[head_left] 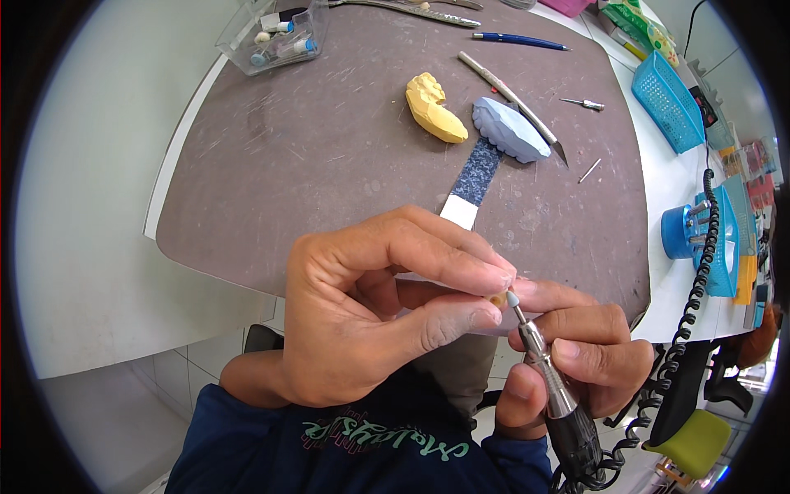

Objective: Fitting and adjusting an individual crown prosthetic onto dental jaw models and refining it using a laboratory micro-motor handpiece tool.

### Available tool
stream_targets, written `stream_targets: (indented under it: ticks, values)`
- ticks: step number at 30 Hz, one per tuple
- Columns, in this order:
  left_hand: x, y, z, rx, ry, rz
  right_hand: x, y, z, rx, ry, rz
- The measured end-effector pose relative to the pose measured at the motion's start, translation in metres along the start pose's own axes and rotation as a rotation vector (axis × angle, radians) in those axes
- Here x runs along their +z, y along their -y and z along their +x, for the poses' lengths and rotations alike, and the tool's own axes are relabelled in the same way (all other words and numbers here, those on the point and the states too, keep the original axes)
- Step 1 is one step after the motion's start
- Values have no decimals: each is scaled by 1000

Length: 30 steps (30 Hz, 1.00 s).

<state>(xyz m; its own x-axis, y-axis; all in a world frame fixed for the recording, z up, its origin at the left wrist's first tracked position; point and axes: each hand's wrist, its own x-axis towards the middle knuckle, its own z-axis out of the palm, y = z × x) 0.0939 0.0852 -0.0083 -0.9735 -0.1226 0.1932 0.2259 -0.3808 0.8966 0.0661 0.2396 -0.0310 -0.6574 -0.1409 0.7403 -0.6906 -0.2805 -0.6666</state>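
Close in front of my body, my left hand (341, 342) pinches a tiny yellowish piece (497, 301) between thumb and fingertips. Most of that piece is hidden, so its kind does not show. My right hand (605, 337) grips a rotary handpiece (561, 397), silver at the front and black at the rear, much like a pen. Its pale grey-blue pointed tip (513, 299) is right at the yellowish piece; whether they touch I cannot tell. The right fingertips lie close to the left ones. Beyond the hands sit a yellow plaster dental cast (434, 114) and a pale blue one (508, 129).
A dark speckled strip (477, 171) with a white end lies by the blue cast. A knife (514, 97), blue pen (522, 40) and small burs (583, 104) lie farther off. Blue baskets (666, 103) and a bur stand (678, 233) line the right; a coiled cord (704, 263) hangs there.
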Motion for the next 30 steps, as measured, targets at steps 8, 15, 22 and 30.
stream_targets:
  ticks: [8, 15, 22, 30]
  values:
    - [0, -1, 0, -17, 1, -29, -3, 1, 1, 10, 32, 12]
    - [0, 0, 0, -33, 2, -43, -4, 3, 3, 17, 51, 13]
    - [0, 2, -1, -7, 8, -13, -4, 0, 5, 3, 60, 28]
    - [0, 2, 0, 14, 4, 4, -2, 0, 4, 2, 39, 3]
